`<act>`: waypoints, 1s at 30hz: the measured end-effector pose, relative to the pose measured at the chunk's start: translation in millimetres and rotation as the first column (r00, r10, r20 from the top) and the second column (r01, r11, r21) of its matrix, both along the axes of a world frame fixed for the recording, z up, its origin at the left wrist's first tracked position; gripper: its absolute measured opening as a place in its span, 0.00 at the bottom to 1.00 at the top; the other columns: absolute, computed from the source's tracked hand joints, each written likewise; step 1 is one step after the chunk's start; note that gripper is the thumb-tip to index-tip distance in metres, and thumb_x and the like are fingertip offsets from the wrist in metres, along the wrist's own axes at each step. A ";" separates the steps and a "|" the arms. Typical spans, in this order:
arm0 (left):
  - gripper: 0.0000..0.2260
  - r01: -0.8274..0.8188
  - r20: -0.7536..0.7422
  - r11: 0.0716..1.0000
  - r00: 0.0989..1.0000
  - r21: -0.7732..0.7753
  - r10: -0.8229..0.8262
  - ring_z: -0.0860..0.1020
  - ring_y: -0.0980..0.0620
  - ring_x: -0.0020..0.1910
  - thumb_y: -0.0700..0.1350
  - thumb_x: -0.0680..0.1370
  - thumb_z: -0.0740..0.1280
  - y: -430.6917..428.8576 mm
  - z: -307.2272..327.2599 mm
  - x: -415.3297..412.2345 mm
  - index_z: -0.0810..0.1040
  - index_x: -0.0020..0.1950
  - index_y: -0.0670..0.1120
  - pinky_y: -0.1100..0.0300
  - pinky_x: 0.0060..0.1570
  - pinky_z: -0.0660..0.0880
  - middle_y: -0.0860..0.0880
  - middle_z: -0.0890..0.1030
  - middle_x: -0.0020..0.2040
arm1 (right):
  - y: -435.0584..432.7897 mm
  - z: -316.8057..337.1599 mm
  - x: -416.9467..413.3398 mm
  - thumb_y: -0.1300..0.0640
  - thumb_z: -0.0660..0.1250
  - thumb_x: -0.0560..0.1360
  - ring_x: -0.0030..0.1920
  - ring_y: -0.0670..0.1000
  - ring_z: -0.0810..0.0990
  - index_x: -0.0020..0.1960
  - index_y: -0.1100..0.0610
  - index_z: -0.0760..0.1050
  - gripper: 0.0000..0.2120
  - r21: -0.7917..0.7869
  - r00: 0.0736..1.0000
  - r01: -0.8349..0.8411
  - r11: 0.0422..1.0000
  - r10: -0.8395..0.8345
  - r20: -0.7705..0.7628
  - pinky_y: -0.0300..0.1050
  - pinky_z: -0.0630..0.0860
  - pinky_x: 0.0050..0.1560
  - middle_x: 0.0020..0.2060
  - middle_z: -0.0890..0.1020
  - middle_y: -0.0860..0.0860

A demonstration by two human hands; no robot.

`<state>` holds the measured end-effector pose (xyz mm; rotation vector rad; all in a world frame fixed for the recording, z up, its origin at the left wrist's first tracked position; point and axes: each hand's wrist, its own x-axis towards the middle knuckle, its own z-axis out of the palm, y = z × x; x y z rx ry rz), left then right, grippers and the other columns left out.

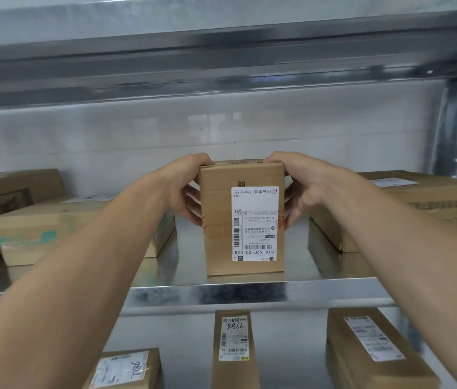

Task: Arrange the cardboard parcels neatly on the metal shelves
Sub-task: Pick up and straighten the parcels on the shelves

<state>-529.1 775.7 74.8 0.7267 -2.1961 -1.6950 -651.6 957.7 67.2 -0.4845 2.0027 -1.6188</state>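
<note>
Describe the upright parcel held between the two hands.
The upright parcel is a plain brown cardboard box, taped, standing on end on the metal shelf near its front edge. A white shipping label with barcodes faces the camera, upside down. The left hand and right hand grip its upper sides.

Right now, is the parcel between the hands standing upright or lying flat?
Upright: the parcel stands on its narrow end on the shelf, label facing out.

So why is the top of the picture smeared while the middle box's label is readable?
Head view: the upper shelf is streaked, likely motion blur, its edges bowing slightly from the wide-angle lens; the upright parcel and its label are sharp; the wall tiles carry pale glare.
</note>
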 end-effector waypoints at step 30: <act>0.13 -0.002 -0.052 1.000 0.999 0.019 0.002 0.81 0.39 0.31 0.55 0.79 0.64 7.9 -3.6 10.8 0.74 0.50 0.45 0.43 0.38 0.82 0.40 0.76 0.45 | 5.8 -4.1 -0.1 0.41 0.69 0.76 0.55 0.72 0.80 0.59 0.54 0.76 0.20 -0.066 0.998 -0.055 0.996 0.056 0.017 0.81 0.71 0.59 0.55 0.78 0.68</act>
